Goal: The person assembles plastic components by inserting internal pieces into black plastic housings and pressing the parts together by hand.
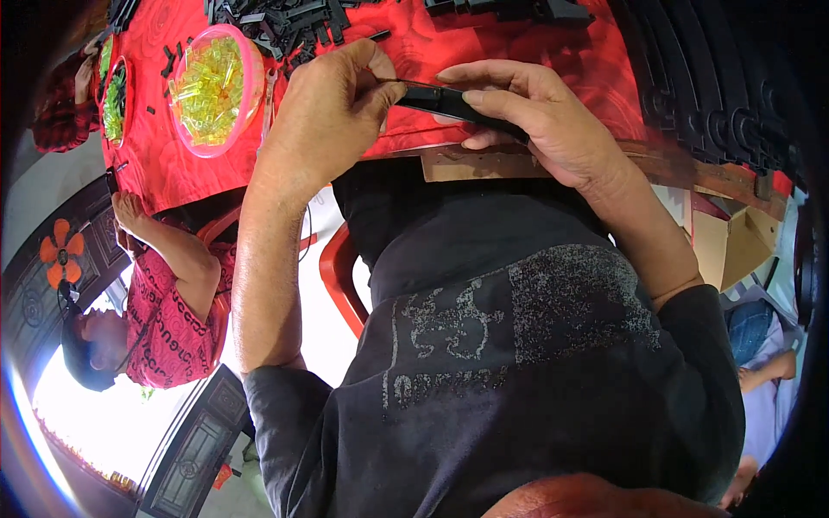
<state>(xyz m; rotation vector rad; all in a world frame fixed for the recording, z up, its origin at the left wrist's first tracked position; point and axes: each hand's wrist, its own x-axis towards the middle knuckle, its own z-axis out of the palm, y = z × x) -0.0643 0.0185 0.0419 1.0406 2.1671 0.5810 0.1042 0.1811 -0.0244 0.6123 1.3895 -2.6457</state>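
Observation:
A long black plastic piece [421, 97] is held between my two hands over the near edge of the table. My left hand [337, 108] pinches its left end with thumb and forefinger. The right part lies in my right hand [540, 112], with the thumb on top and the fingers spread round the far side and underneath. The piece slants down a little toward the right. Whether my left fingertips also hold a small part cannot be made out.
Left on the red tablecloth [397, 186] stands a pink-rimmed basin [257, 82] of yellow-green clear parts. Black plastic parts [289, 30] are heaped beyond my left hand. Long black strips [717, 95] lie at the right. A person in a red patterned shirt [173, 306] sits at the left.

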